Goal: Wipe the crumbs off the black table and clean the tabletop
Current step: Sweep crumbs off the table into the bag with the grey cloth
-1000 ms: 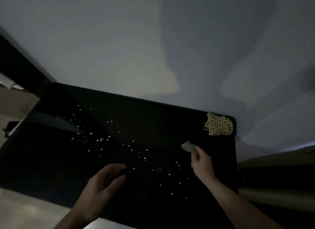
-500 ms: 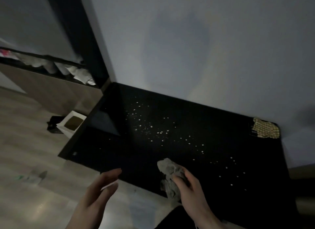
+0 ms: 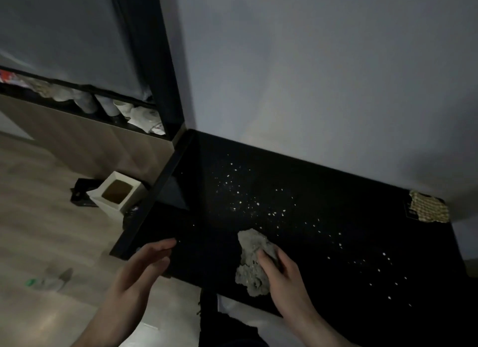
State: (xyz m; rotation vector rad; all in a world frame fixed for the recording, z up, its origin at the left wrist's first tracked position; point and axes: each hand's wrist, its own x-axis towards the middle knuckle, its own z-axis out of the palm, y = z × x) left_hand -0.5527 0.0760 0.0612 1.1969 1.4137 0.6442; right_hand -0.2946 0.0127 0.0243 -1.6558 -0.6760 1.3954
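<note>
The right hand (image 3: 282,269) grips a crumpled grey rag (image 3: 252,258), its fingers (image 3: 266,258) curled down into the cloth and pressing it onto the black surface (image 3: 323,191) close to the near edge. The left hand (image 3: 144,264) hovers at the surface's near left corner, fingers straight and together, palm turned inward, holding nothing; it looks placed to catch what gets swept over the edge.

The crumbs (image 3: 248,204) lie scattered in a loose band from the far left of the surface down toward the near right, most of them beyond the rag and none yet gathered, so the wiping has barely begun.

The main risk is that a fast sweep toward the edge flicks light crumbs past the waiting palm and onto the wooden floor (image 3: 38,217). A bunched rag touches the surface unevenly, so crumbs may slip under its folds and be left behind. The dim light and the black top make leftovers hard to judge, especially near the wall. A checked cloth (image 3: 429,207) sits at the far right corner, and a wide stroke could push crumbs against or under it
</note>
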